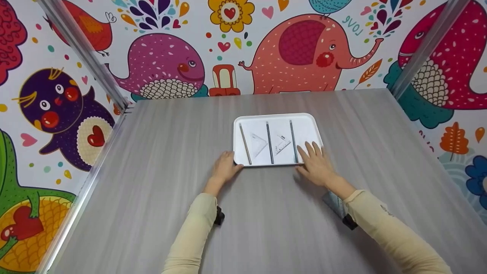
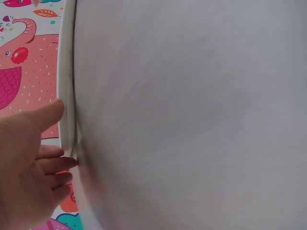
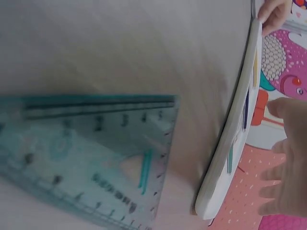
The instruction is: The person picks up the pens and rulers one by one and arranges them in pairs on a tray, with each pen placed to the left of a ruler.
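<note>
A white tray (image 1: 279,116) stands on the table and holds three pencils, the left one (image 1: 245,144), the middle one (image 1: 269,142) and the right one (image 1: 293,141). Between them lie two clear set squares, one on the left (image 1: 258,144) and one on the right (image 1: 282,144). My left hand (image 1: 224,167) holds the tray's near left corner, thumb along the front wall (image 2: 66,96). My right hand (image 1: 316,165) spreads over the near right part, fingers straight; whether they touch the tray is unclear. A teal see-through set square (image 3: 96,158) shows below my right wrist, partly hidden by the forearm in the head view.
The grey wood-grain table (image 1: 159,190) runs out on all sides of the tray. Walls printed with cartoon animals (image 1: 300,57) stand behind and beside it, with metal posts (image 1: 87,53) at the corners.
</note>
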A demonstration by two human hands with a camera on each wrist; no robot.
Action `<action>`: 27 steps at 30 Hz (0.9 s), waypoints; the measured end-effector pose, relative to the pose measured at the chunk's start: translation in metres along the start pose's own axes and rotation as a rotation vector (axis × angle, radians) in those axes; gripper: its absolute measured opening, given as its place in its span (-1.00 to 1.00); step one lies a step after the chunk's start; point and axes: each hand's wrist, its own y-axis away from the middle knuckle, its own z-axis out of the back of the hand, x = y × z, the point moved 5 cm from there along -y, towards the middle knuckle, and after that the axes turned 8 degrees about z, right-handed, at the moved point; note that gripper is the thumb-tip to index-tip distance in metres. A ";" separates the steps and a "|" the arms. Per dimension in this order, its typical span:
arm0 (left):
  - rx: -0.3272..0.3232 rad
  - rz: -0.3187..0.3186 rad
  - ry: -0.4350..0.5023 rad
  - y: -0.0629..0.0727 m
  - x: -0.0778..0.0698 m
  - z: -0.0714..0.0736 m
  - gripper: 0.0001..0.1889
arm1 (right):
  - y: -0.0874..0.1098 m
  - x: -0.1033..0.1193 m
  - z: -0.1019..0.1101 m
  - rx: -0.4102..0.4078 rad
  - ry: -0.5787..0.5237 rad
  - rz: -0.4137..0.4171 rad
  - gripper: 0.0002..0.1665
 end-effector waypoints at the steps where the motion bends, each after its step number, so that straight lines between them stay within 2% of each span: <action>1: 0.003 0.004 0.002 0.000 0.000 0.000 -0.45 | 0.003 0.002 -0.001 0.013 0.002 0.017 -0.21; 6: 0.017 0.012 0.008 0.000 0.000 -0.002 -0.43 | 0.018 0.010 -0.003 0.040 -0.004 0.083 -0.11; 10: 0.023 0.018 0.010 0.000 0.001 -0.002 -0.42 | 0.031 0.012 -0.006 0.070 -0.044 0.087 -0.02; 17: 0.042 0.036 -0.008 0.001 0.001 -0.002 -0.38 | 0.054 0.006 -0.011 0.157 -0.095 0.018 0.09; 27: 0.038 0.036 -0.002 0.002 0.001 0.000 -0.39 | 0.084 -0.003 -0.009 0.194 -0.149 -0.082 0.25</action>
